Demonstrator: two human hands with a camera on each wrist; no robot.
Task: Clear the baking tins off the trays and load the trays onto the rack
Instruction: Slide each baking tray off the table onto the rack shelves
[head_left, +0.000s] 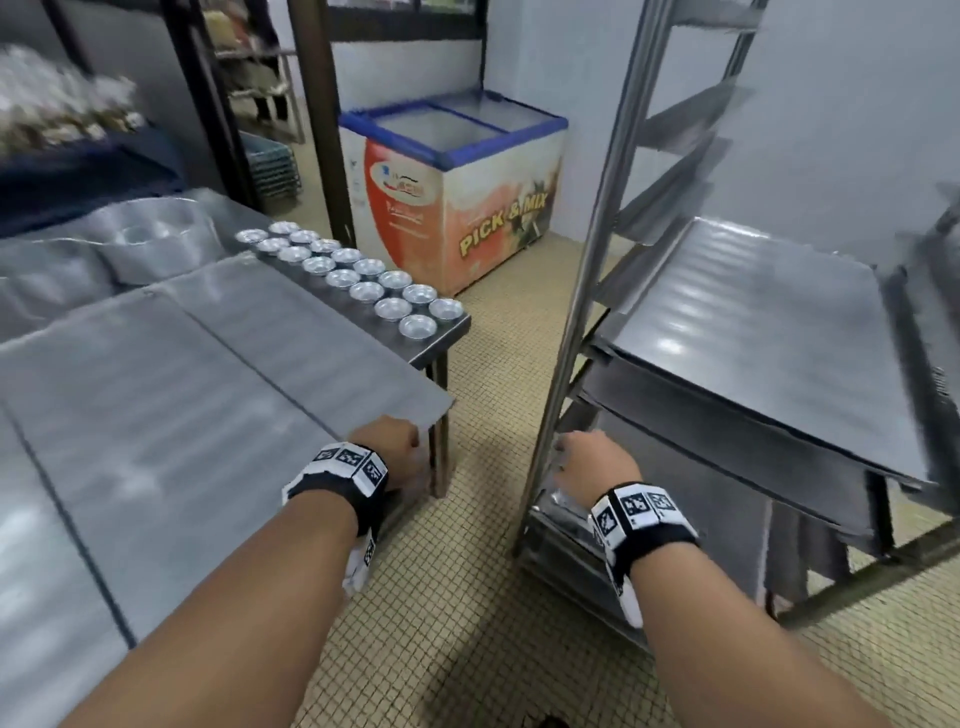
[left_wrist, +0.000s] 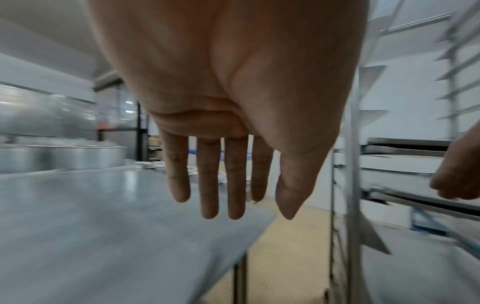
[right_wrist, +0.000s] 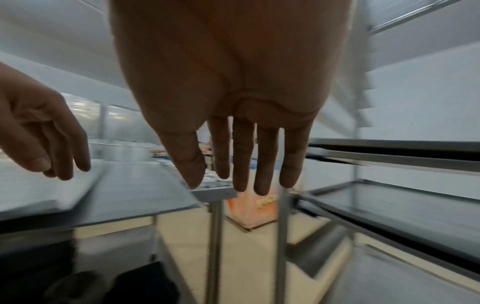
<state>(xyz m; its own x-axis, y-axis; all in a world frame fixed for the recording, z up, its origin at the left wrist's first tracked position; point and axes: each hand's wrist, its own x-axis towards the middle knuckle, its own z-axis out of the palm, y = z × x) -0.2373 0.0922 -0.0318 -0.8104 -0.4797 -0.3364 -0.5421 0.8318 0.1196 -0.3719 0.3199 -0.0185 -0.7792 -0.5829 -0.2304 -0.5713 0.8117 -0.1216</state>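
Both forearms reach out from the bottom of the head view, each with a black-and-white marker band at the wrist. Left hand (head_left: 390, 451) sits at the near corner of a flat metal tray (head_left: 218, 395) lying on the steel table (head_left: 415, 345), and the left wrist view shows its fingers (left_wrist: 207, 185) straight, spread a bit and holding nothing. I can't tell if they actually touch the tray edge or just hang over it. Right hand (head_left: 597, 462) is over by the front post of the rack (head_left: 597, 249), fingers (right_wrist: 241, 160) also straight and empty in the right wrist view, not wrapped around anything.

Baking tins (head_left: 358, 273), small round silver ones, are lined up in two rows along the far edge of the table, off the tray and well apart from both hands. More trays (head_left: 753, 332) are already slid into the rack, stacked on its lower rails, with bare rails above them. Another tray lies further left on the table, beside the one by the left hand.

Behind the table stands a chest freezer (head_left: 457, 197) with a blue-rimmed lid and "PICK & MIX" on its front. Floor is small beige tiles (head_left: 493, 597). Everything's a bit motion-blurred.
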